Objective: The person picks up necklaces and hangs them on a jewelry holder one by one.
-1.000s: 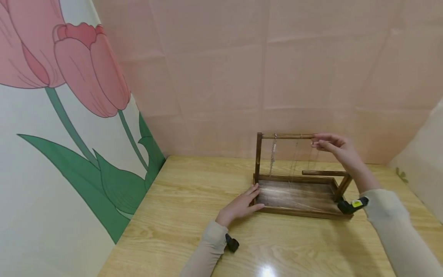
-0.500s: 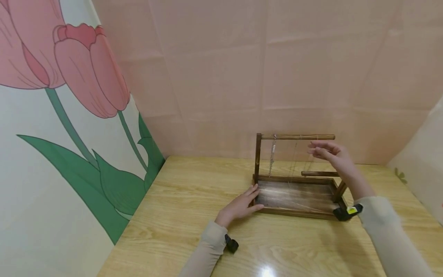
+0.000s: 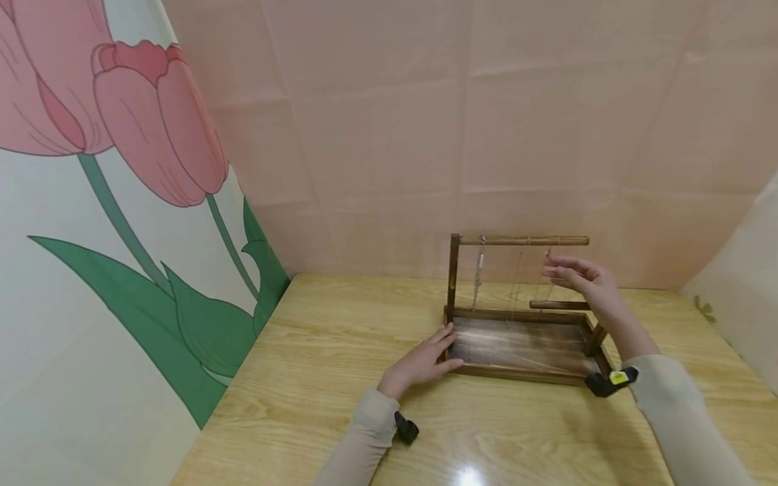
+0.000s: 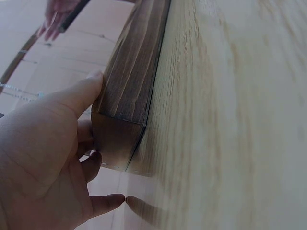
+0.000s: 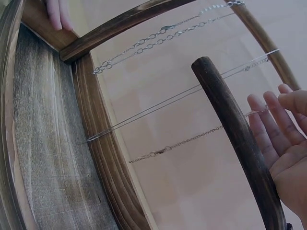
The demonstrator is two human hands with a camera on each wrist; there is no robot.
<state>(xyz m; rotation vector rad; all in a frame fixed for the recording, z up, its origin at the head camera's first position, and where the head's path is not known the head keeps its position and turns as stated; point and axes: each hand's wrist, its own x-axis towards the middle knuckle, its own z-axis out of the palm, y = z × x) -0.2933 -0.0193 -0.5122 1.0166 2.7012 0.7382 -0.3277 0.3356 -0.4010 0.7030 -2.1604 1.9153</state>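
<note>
A dark wooden jewelry stand (image 3: pixel 516 370) has a tray base, a long upper bar and a shorter lower bar. My left hand (image 3: pixel 419 364) grips the tray's left end, thumb along the front wall and fingers bent round the corner in the left wrist view. Near the upper bar's right part, my right hand (image 3: pixel 580 273) has loosely bent fingers at a thin necklace (image 5: pixel 189 139). Its chain crosses in front of the fingers in the right wrist view. A thicker silver chain (image 3: pixel 479 266) hangs at the left of the bar, and another thin necklace (image 5: pixel 158 105) between them.
The stand is on a light wood-grain table (image 3: pixel 340 324). A pink cloth backdrop (image 3: pixel 377 148) hangs behind it, and a panel with painted tulips (image 3: pixel 164 128) stands on the left. The lower bar (image 3: pixel 559 305) juts out below the right hand.
My right hand has left the upper bar and come lower, its fingers now beside the hanging thin necklace, which has swung slightly. The left hand keeps its place on the tray end.
</note>
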